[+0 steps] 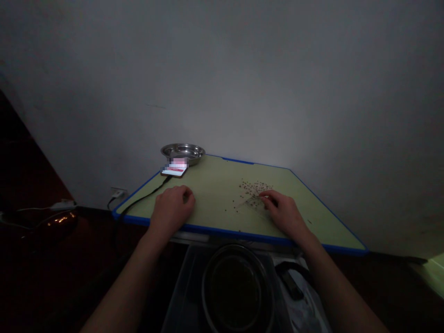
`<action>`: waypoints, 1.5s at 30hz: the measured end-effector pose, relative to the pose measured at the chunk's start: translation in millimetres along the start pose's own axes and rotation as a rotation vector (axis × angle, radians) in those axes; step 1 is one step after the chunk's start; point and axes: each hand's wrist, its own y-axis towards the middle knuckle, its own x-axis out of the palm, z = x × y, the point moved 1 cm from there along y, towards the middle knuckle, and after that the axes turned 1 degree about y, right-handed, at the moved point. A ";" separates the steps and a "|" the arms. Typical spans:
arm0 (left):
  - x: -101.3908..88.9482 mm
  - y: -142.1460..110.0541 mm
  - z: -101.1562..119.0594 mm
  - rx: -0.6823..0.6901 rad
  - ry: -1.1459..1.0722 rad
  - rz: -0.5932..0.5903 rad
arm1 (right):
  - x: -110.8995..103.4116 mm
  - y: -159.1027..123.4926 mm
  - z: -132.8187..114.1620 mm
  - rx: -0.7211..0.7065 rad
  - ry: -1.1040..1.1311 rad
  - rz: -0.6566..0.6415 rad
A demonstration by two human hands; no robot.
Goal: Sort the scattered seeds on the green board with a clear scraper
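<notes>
Small dark grains (pixel 255 187), like seeds or peppercorns, lie scattered on the pale yellow-green tabletop (pixel 215 185). At the near side of the scatter is my right hand (pixel 279 208), its thumb and fingertips pinched together. Faint thin lines, perhaps stalks, show beside those fingertips, but what the pinch holds is too small to tell. My left hand (pixel 173 206) rests near the front left of the table, fingers curled in a loose fist with a dark gap by the thumb. Nothing shows in it, and it is apart from the grains.
At the back left stands a shiny metal bowl (pixel 183 150), a lit phone (pixel 175 169) close in front of it. A black cable (pixel 145 196) runs from the phone over the left edge. Below the front edge sits a round dark pot-like container (pixel 237 296). A wall rises behind.
</notes>
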 end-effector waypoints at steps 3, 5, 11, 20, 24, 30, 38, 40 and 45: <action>0.5 0.0 0.0 -0.004 0.011 -0.001 | 6.4 -6.5 -13.6 -0.025 0.050 -0.029; 1.2 0.3 -0.5 0.001 0.016 -0.005 | 10.9 -10.2 -21.4 -0.042 0.066 -0.048; 2.2 0.7 -1.4 0.003 0.014 -0.002 | 9.0 -10.8 -14.7 -0.035 0.031 -0.034; 1.7 -0.6 -0.4 0.001 0.020 0.012 | 5.2 6.8 1.4 -0.021 -0.065 0.012; 2.2 0.3 -1.3 0.005 0.025 0.005 | 17.1 19.5 -10.9 -0.054 -0.066 -0.004; 3.0 0.1 -2.0 0.004 0.011 0.003 | 23.1 25.2 -20.0 -0.119 0.013 -0.061; 2.4 -1.9 -1.0 0.011 0.009 0.020 | 10.9 12.5 -14.2 -0.095 0.104 -0.076; 2.0 -1.7 -0.5 0.008 0.014 0.016 | 12.6 7.9 -17.6 -0.103 0.115 -0.109; 0.6 -1.7 0.7 -0.007 0.022 0.007 | 16.4 6.0 -20.4 -0.088 0.082 -0.099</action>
